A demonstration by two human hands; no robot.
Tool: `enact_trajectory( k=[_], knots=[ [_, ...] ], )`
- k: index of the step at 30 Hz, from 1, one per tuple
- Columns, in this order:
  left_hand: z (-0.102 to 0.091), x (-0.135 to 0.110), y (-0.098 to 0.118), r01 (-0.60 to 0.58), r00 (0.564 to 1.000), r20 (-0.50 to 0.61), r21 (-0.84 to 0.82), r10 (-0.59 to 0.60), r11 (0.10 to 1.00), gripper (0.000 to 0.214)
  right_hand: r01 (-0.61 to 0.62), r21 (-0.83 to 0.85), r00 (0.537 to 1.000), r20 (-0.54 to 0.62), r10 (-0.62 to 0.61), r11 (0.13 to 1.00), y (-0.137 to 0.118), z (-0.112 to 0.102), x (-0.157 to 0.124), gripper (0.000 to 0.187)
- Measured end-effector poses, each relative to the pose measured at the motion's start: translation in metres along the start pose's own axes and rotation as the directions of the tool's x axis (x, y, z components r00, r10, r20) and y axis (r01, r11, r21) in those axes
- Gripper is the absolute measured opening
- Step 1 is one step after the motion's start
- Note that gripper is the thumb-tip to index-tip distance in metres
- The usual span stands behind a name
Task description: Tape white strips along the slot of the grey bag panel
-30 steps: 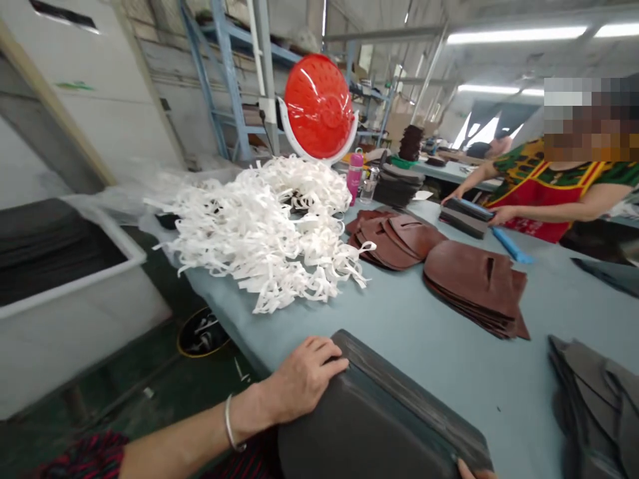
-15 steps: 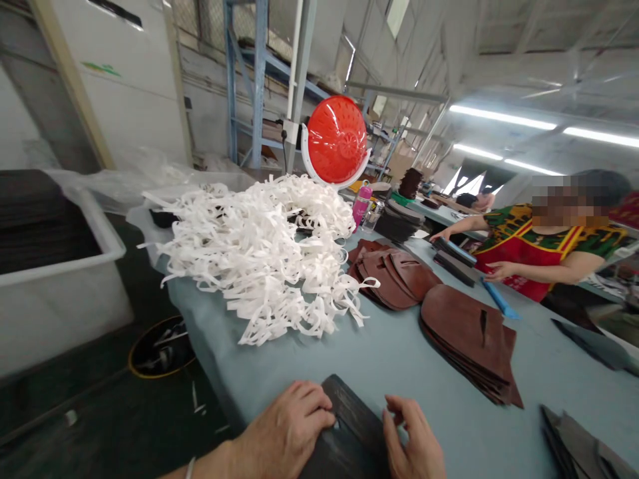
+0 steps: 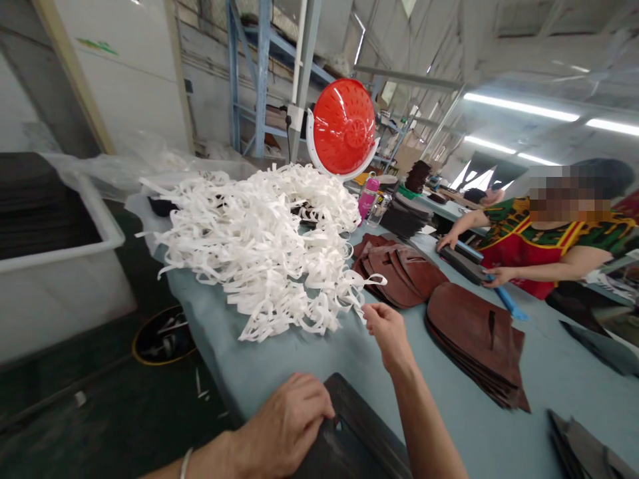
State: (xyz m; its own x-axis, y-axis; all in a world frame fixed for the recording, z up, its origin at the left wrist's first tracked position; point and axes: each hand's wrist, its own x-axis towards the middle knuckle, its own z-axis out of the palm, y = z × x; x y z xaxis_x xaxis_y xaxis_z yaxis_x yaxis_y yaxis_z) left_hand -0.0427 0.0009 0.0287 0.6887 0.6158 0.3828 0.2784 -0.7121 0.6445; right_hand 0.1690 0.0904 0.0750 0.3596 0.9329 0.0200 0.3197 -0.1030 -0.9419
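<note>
- Left of both hands, a white bin [image 3: 74,266] holds dark stacked sheets, blurred.
- Left hand [image 3: 287,426] presses flat on the dark stack [image 3: 359,439], cut off below.
- Right hand [image 3: 384,329] pinches at the white strips [image 3: 259,246] just ahead on the worktop [image 3: 449,399].

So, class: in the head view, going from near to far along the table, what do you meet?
Left hand on the dark stack → right hand → white strip pile → pink bottle → red fan.

Head camera looks forward and down, close over the table [image 3: 449,426].
</note>
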Motion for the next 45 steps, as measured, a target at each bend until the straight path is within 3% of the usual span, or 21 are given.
enact_trajectory(
  k=[3, 6, 10, 16, 22, 27, 33, 37, 39, 42, 45],
  knots=[
    [-0.009, 0.020, -0.008, 0.052, 0.987, -0.159, 0.080, -0.038, 0.995, 0.026, 0.029, -0.026, 0.991, 0.129, -0.025, 0.999, 0.007, 0.016, -0.016, 0.028],
    [-0.017, 0.046, -0.024, 0.109, 0.955, -0.298, 0.318, -0.010, 0.942, 0.032, 0.035, -0.029, 0.989, 0.146, -0.031, 0.999, 0.019, 0.028, -0.026, 0.023],
    [-0.021, 0.064, -0.049, 0.249, 0.942, -0.322, 0.494, -0.091, 0.833, 0.029, 0.003, -0.011, 0.993, 0.114, -0.002, 1.000, 0.030, 0.025, -0.035, 0.022],
    [-0.021, 0.060, -0.058, 0.329, 0.918, -0.359, 0.452, -0.168, 0.829, 0.020, -0.079, 0.109, 0.995, 0.075, 0.072, 0.991, 0.039, 0.008, -0.049, 0.023],
    [-0.018, 0.063, -0.056, 0.351, 0.887, -0.423, 0.355, -0.186, 0.866, 0.020, -0.069, 0.304, 0.997, -0.002, 0.073, 0.950, 0.031, 0.003, -0.052, 0.036],
    [-0.019, 0.063, -0.058, 0.359, 0.860, -0.473, 0.288, -0.194, 0.888, 0.021, -0.091, 0.221, 0.993, 0.095, 0.071, 0.971, 0.028, 0.019, -0.054, 0.040],
    [-0.021, 0.063, -0.057, 0.366, 0.863, -0.462, 0.292, -0.204, 0.884, 0.022, -0.046, 0.086, 0.999, 0.005, 0.045, 0.995, 0.034, 0.036, -0.054, 0.018],
    [-0.022, 0.063, -0.054, 0.334, 0.890, -0.419, 0.331, -0.180, 0.883, 0.025, -0.044, -0.028, 0.987, -0.153, 0.039, 0.999, 0.037, 0.020, -0.056, 0.014],
    [-0.024, 0.061, -0.057, 0.376, 0.860, -0.473, 0.333, -0.191, 0.865, 0.023, -0.051, -0.108, 0.957, -0.289, 0.018, 0.993, 0.039, 0.004, -0.055, 0.013],
    [-0.029, 0.059, -0.063, 0.471, 0.775, -0.590, 0.301, -0.226, 0.829, 0.017, -0.092, -0.206, 0.897, -0.442, -0.008, 0.974, 0.045, -0.026, -0.055, 0.012],
    [-0.029, 0.060, -0.066, 0.456, 0.787, -0.577, 0.306, -0.218, 0.836, 0.017, -0.130, -0.232, 0.882, -0.471, 0.005, 0.964, 0.054, -0.049, -0.056, 0.018]
  ],
)
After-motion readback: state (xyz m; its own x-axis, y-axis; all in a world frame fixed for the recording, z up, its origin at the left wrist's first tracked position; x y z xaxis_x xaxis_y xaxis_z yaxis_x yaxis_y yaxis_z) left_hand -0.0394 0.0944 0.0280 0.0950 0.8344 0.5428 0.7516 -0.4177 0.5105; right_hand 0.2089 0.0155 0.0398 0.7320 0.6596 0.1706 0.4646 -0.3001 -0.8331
